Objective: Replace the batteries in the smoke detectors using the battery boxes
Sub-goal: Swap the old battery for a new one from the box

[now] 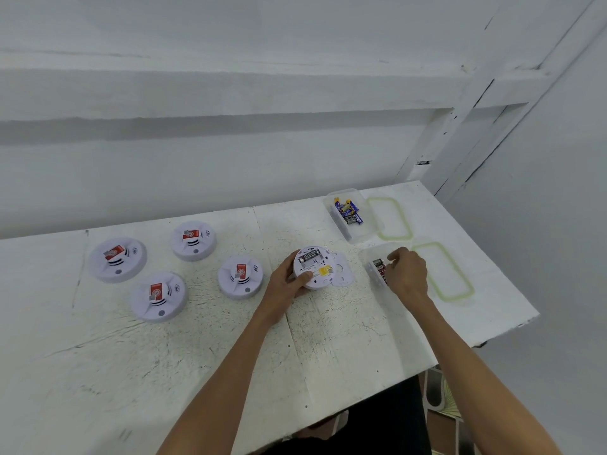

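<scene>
My left hand (285, 280) grips an upturned white smoke detector (314, 267) whose open back shows one black battery in its bay. Its removed back plate (343, 272) lies just right of it on the table. My right hand (407, 272) reaches into the near clear battery box (372, 257), fingers curled over the black and red batteries (380, 267) inside; whether it holds one is hidden. A second clear box (359, 236) farther back holds blue and yellow batteries (348, 211).
Several closed smoke detectors with red tags sit at the left: (117, 259), (193, 240), (158, 296), (240, 276). Two green-rimmed lids (399, 221), (460, 287) lie right of the boxes. The white table's right edge (512, 323) is near.
</scene>
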`<state>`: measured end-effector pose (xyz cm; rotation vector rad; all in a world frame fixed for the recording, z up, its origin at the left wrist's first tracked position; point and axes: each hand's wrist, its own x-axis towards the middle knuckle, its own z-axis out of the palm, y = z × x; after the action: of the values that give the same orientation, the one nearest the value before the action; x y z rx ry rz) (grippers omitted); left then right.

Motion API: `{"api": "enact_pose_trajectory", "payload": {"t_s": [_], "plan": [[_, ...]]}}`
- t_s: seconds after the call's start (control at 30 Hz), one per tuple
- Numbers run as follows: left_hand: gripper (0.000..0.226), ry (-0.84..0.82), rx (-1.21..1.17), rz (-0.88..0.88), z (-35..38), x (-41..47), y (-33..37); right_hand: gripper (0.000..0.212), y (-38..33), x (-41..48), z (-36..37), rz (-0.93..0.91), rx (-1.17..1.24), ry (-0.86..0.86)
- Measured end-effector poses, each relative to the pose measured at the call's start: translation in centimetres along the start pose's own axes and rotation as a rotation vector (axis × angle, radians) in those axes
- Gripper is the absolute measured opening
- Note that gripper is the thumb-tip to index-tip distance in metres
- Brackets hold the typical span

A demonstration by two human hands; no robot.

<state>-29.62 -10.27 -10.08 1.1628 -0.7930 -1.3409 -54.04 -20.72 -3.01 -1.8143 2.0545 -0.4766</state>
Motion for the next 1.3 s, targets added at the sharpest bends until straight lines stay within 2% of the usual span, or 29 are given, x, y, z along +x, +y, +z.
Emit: {"api": "enact_pose_trajectory", "payload": {"t_s": [0.13,0.27,0.37,0.57,0.8,1.07,1.17,1.3], "plan": [[0.051,0.001,-0.002,-0.006,0.0,0.1,-0.1,0.015,-2.8,-0.5,0.4,-0.234,0.053,0.04],[0.051,0.004,0.006,-0.004,0.0,0.1,-0.1,0.01,-5.5,-1.2,1.6,-0.401,0.113,-0.027],[0.05,0.002,0.005,0.0,0.1,0.0,0.0,0.014,-7.6,-2.0,2.6,-0.488,0.119,-0.104],[0.057,-0.007,0.034,0.025,0.2,-0.1,0.2,0.028,-10.9,-3.4,4.7,-0.541,0.003,-0.242],[0.062,0.043,0.034,0.036,0.4,-0.1,0.1,0.017,-12.2,-4.0,5.5,-0.52,-0.071,-0.248],[0.061,0.042,0.067,0.042,0.2,-0.1,-0.2,0.021,-13.1,-4.8,6.6,-0.557,-0.231,-0.17],[0.054,0.042,0.094,0.039,0.0,-0.1,-0.2,0.017,-12.8,-5.1,6.8,-0.608,-0.24,-0.154],[0.038,0.028,0.068,0.057,0.0,-0.4,0.4,0.03,-11.2,-4.9,7.5,-0.748,-0.126,-0.157]]}}
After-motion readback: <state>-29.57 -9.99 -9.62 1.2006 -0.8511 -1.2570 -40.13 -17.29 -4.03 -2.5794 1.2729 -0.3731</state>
